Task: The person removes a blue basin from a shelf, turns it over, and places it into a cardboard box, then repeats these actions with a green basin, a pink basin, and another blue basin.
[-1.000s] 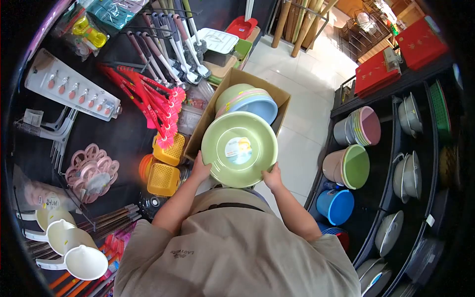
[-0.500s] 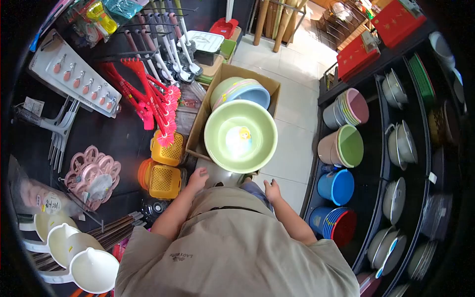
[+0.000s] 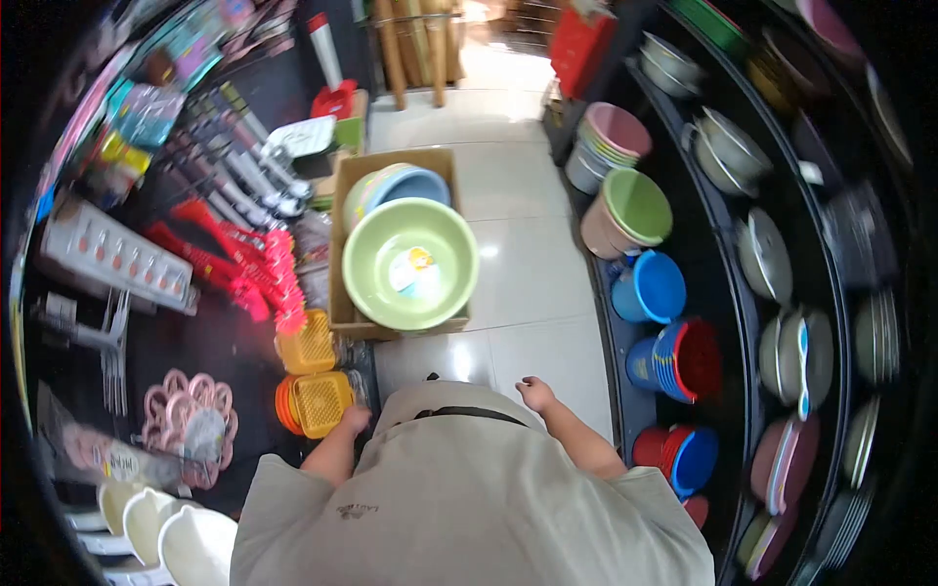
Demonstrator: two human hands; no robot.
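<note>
My left hand (image 3: 356, 420) hangs low beside the yellow plastic baskets (image 3: 325, 403) on the left shelf; its fingers are too blurred to read, and whether it touches a basket cannot be told. Over the tiled floor, my right hand (image 3: 534, 393) hangs open with fingers loosely bent, holding nothing. In front of me a light green basin (image 3: 445, 283) rests on a cardboard box (image 3: 337, 308). Behind it, a blue basin (image 3: 418, 181) and other basins stand in the same box.
Shelves flank a tiled aisle (image 3: 537, 244). On the right are a blue bucket (image 3: 655, 286), stacked red buckets (image 3: 699, 359) and metal pots (image 3: 764, 256). Red brushes (image 3: 230, 256), a pink flower-shaped item (image 3: 191, 415) and white ladles (image 3: 195, 547) fill the left side.
The view has shifted: the box and green basin now appear further left, and the right shelf shows more red buckets. My left hand sits lower, away from the box; my right hand stays empty.
</note>
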